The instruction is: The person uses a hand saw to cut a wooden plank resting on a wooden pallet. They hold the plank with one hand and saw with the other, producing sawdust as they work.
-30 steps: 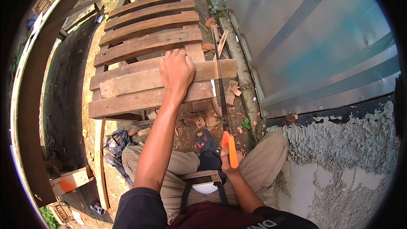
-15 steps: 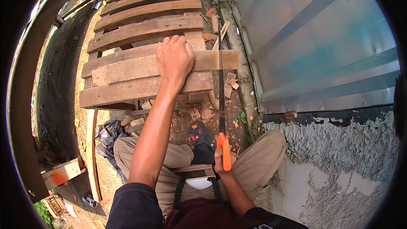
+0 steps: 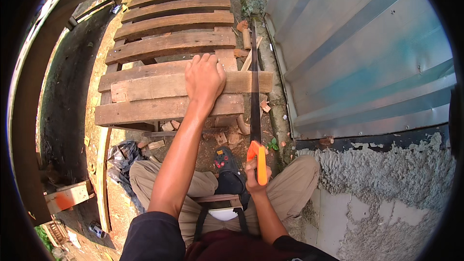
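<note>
My left hand [image 3: 205, 79] presses down on a short wooden board [image 3: 150, 87], its fingers curled over the far edge. The board lies crosswise on the near slats of a slatted wooden platform [image 3: 169, 42], and its right end juts past the platform's side. In my right hand [image 3: 252, 176] is a handsaw [image 3: 255, 116], gripped by its orange handle. Its long dark blade points away from me and crosses the jutting end of the board. How deep the blade sits in the wood I cannot tell.
Corrugated metal sheeting [image 3: 357, 58] rises on the right above a rough plastered wall [image 3: 377, 179]. Wood offcuts [image 3: 235, 137] litter the ground under the platform. A black plastic bag [image 3: 123, 157] and a long wooden strip [image 3: 103, 179] lie left of my legs.
The handsaw has slid forward, away from me, across the board. My left hand keeps its place on the board, while the whole view has shifted slightly.
</note>
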Motion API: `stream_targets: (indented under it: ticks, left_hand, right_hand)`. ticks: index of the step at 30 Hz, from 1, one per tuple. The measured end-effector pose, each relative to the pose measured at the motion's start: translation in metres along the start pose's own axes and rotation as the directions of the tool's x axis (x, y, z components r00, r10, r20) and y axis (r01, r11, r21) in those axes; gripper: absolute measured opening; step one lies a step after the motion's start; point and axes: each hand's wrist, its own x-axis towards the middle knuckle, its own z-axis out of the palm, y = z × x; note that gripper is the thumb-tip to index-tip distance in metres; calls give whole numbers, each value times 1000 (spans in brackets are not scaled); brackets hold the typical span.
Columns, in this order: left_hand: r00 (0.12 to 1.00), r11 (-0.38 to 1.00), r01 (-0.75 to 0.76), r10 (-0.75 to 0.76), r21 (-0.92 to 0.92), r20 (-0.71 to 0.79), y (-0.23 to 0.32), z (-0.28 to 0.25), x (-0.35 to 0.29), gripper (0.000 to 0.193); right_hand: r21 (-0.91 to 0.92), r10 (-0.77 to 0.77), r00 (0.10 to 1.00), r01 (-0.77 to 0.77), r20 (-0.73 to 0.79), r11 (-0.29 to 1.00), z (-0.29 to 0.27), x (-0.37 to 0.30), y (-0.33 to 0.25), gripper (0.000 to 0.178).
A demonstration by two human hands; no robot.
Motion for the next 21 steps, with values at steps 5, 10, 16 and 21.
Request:
stream_targets:
  ticks: [5,10,16,21]
  left_hand:
    - [999,1000,7,-7,0,-44,-1,-3,1,18]
    - [999,999,-38,38,-10,-39,1,4,3,18]
    - [999,998,-15,13,58,34,-3,-2,8,22]
    - [1000,997,5,-6,72,13,-4,-2,13,24]
  right_hand:
    - [171,-6,991,28,-130,985,-17,-77,6,22]
    - [-95,-212,970,201,-120,975,33,104,-36,23]
    - [-79,-61,993,53,-105,995,7,-38,16,15]
    - [-108,-167,983,158,-76,982,-1,-2,2,18]
